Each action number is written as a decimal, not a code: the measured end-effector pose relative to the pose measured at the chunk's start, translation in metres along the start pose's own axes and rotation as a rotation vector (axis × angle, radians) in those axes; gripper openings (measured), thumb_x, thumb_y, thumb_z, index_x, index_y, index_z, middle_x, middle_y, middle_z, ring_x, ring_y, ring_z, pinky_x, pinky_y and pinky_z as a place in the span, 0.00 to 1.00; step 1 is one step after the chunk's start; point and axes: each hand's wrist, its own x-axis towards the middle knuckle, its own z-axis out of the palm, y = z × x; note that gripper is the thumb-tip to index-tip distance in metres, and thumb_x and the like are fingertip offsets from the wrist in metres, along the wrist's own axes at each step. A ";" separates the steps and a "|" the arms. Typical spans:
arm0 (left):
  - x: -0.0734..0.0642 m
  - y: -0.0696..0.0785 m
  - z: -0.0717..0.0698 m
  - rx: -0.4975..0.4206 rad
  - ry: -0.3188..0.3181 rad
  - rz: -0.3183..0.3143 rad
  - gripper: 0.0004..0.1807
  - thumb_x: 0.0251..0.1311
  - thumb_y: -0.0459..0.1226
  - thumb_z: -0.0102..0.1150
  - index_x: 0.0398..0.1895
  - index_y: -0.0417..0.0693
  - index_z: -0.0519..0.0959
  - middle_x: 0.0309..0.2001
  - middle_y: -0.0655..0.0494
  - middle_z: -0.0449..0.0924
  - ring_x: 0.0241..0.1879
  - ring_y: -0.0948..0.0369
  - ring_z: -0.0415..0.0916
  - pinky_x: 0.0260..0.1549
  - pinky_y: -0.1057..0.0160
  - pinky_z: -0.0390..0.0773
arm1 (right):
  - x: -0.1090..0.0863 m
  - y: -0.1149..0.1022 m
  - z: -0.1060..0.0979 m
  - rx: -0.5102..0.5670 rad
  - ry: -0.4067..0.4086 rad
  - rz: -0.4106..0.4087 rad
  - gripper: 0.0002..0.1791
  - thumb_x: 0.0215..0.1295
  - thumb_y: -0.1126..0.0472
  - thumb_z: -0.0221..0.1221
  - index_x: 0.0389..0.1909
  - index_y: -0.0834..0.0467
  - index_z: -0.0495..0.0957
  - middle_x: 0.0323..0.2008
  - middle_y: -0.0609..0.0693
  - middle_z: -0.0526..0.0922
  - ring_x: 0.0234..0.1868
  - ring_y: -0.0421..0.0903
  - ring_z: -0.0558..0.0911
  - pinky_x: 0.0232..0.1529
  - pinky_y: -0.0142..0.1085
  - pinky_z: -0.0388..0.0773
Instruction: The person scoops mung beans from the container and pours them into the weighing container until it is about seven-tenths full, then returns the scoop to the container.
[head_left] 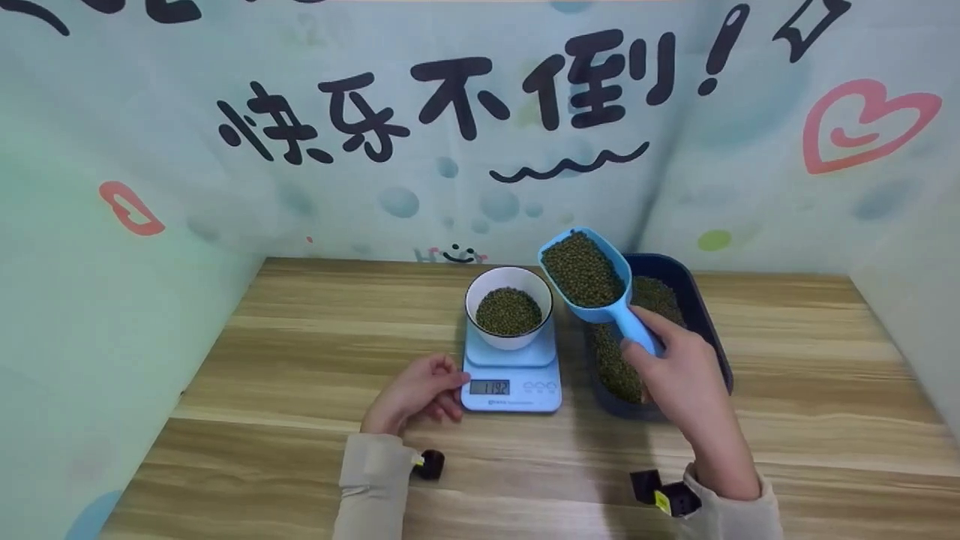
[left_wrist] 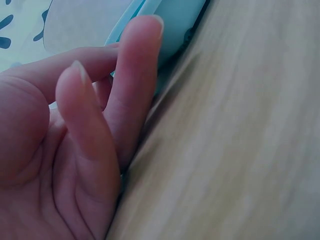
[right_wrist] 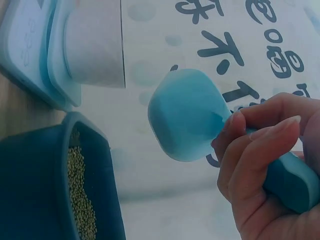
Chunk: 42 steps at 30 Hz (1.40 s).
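Observation:
My right hand [head_left: 686,371] grips the handle of a blue scoop [head_left: 637,330] heaped with small green beans [head_left: 585,270]. It holds the scoop raised, between a white bowl [head_left: 508,341] and a dark bin, beyond the bin's near end. In the right wrist view the scoop's rounded underside [right_wrist: 187,117] shows. The bowl, with green beans [head_left: 508,311] inside, stands on a light-blue kitchen scale [head_left: 512,397] with a lit number display. At the scale's front left edge my left hand [head_left: 420,390] touches it with relaxed fingers [left_wrist: 135,65], the other fingertips near the table.
The dark blue bin [head_left: 712,352] of green beans stands right of the scale, partly under my right hand and the scoop. Behind the wooden table [head_left: 300,360] hangs a printed cloth [head_left: 360,202] that also rises at both sides.

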 end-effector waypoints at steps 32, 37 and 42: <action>0.001 -0.001 0.001 -0.028 -0.012 0.023 0.14 0.57 0.43 0.56 0.32 0.42 0.67 0.25 0.47 0.77 0.21 0.55 0.79 0.13 0.68 0.72 | -0.003 -0.009 0.014 -0.161 0.023 -0.094 0.23 0.59 0.58 0.54 0.57 0.54 0.69 0.24 0.53 0.78 0.08 0.41 0.73 0.13 0.36 0.70; 0.001 -0.002 0.000 -0.027 -0.019 0.032 0.14 0.57 0.43 0.56 0.31 0.42 0.67 0.24 0.47 0.77 0.21 0.55 0.79 0.13 0.68 0.71 | -0.004 -0.009 0.013 -0.171 0.031 -0.107 0.23 0.59 0.57 0.54 0.57 0.54 0.70 0.26 0.53 0.79 0.09 0.40 0.73 0.13 0.36 0.70; 0.001 -0.001 0.000 -0.017 -0.020 0.039 0.14 0.57 0.43 0.56 0.31 0.42 0.66 0.24 0.47 0.78 0.21 0.55 0.79 0.12 0.69 0.70 | -0.005 -0.009 0.011 -0.175 0.031 -0.112 0.23 0.59 0.57 0.55 0.57 0.54 0.69 0.27 0.53 0.80 0.10 0.40 0.74 0.14 0.36 0.70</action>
